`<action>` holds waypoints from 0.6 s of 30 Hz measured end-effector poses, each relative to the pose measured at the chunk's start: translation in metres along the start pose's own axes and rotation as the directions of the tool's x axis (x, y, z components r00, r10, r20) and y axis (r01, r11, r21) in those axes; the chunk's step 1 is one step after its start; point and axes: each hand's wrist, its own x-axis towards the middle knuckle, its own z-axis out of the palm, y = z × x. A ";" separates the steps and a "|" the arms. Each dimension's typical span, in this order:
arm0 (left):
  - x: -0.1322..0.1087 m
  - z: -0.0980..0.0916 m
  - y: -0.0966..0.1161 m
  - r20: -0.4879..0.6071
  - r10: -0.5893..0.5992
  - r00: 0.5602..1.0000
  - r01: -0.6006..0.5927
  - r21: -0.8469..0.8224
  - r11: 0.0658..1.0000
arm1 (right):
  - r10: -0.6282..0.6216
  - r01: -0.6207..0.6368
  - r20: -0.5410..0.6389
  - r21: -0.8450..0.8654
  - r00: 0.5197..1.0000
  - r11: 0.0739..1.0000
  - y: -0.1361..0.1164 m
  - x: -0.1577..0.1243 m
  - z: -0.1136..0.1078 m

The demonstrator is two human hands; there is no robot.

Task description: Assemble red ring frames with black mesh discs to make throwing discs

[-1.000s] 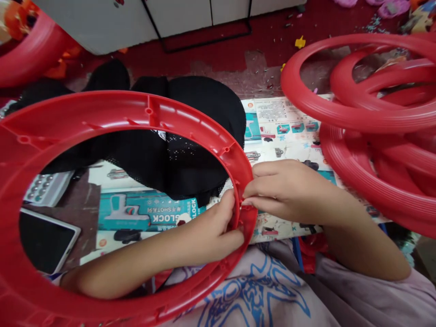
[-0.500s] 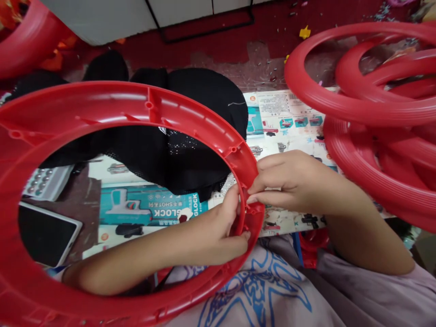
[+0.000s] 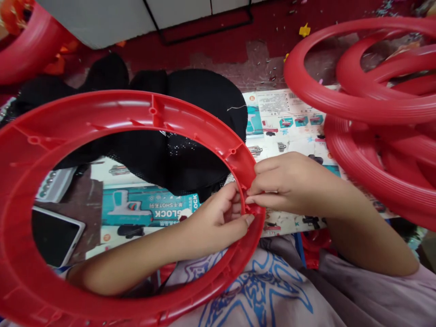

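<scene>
Red ring (image 3: pixel 204 127) could tip if the left hand (image 3: pixel 218 222), grasping its inner rim, slackens; right hand (image 3: pixel 289 181) fingers look pinched, contents unclear.

From here, through ring (image 3: pixel 119 106): flat panel (image 3: pixel 56 236) at eight o'clock, case (image 3: pixel 57 184) at nine. Cloth (image 3: pixel 194 168) at twelve, behind, overlapping cardboard (image 3: pixel 136 209); ring pile (image 3: pixel 368 109) at two.

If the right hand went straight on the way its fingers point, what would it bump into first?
The red ring, most likely: the fingers of the right hand seem to be touching it. Just beyond lies the left hand, though depth there is hard to judge.
</scene>
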 end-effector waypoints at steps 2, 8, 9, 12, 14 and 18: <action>0.002 0.003 -0.001 -0.050 0.044 0.998 -0.041 0.060 0.997 | 0.000 0.000 0.003 -0.031 1.000 1.000 -0.001 0.001 0.002; 0.001 -0.002 -0.001 -0.123 0.042 0.992 0.007 0.379 0.926 | -0.053 0.034 -0.085 -0.212 0.995 0.977 0.002 -0.005 0.003; 0.000 -0.005 0.000 -0.111 0.026 0.994 0.024 0.432 0.902 | -0.091 0.060 -0.115 -0.248 0.989 0.967 0.003 -0.007 0.002; -0.001 -0.011 0.005 -0.059 -0.022 0.998 0.050 0.520 0.853 | -0.197 0.121 -0.204 -0.333 0.959 0.935 0.006 -0.013 -0.001; -0.002 -0.012 0.009 -0.014 -0.048 0.999 0.047 0.559 0.828 | -0.242 0.152 -0.243 -0.337 0.939 0.929 0.007 -0.014 -0.001; -0.006 -0.011 0.011 0.074 -0.107 0.991 0.043 0.593 0.804 | -0.255 0.195 -0.242 -0.246 0.936 0.949 0.006 -0.010 0.002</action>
